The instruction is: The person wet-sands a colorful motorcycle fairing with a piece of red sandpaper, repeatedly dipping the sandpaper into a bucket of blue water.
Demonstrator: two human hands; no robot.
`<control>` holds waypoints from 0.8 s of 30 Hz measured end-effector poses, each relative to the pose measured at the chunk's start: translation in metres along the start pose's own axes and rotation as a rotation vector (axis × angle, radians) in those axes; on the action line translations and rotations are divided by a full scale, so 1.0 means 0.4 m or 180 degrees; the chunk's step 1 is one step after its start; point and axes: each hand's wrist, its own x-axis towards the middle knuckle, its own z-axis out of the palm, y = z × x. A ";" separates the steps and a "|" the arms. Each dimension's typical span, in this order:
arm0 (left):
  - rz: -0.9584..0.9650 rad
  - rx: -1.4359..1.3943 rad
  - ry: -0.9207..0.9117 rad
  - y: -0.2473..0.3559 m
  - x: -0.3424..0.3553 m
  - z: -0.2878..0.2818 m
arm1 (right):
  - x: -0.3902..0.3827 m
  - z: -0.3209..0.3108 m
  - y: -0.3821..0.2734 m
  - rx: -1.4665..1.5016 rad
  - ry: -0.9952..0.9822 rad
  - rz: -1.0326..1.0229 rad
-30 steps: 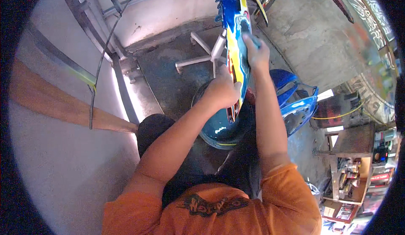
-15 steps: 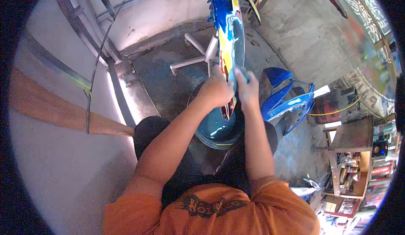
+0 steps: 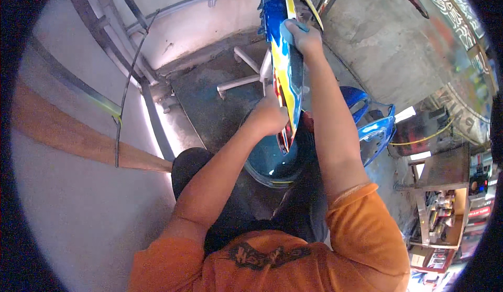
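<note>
A long, glossy motorcycle-type body panel (image 3: 281,64) in blue, yellow, white and red stands lengthwise ahead of me, its pointed end toward my body. My left hand (image 3: 268,117) is closed around its left edge near that tip, the fingertips partly hidden. Higher up, my right hand (image 3: 307,40) presses a thin, light-blue pad (image 3: 287,31) against the panel's face. Whether the pad is sponge or abrasive sheet I cannot tell. Beneath the tip, between my knees, sits a round dark basin (image 3: 268,183) with shiny liquid in it.
White stand legs (image 3: 238,85) reach across the floor behind the panel. Blue body panels (image 3: 377,129) lie to the right. Further right are a dark drum (image 3: 419,135) and a wooden shelf (image 3: 443,187) with small items. A wall (image 3: 99,203) runs along my left.
My right hand has slid the pad up the panel, away from me, and that arm has stretched out. The left hand keeps its hold near the tip.
</note>
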 end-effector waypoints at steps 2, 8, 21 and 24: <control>0.0150 -0.0070 0.0015 -0.012 0.007 0.003 | -0.049 0.000 0.014 -0.0147 0.0195 -0.0054; -0.0046 0.0178 0.0173 -0.003 0.002 0.015 | -0.404 -0.084 0.065 0.0001 0.0093 0.0074; -0.0010 0.0088 0.0374 -0.009 0.011 0.030 | -0.087 -0.014 -0.076 -0.0753 0.0506 -0.0086; 0.0086 0.0106 0.0397 -0.031 0.028 0.043 | -0.074 -0.016 -0.094 -0.0776 0.0306 -0.0170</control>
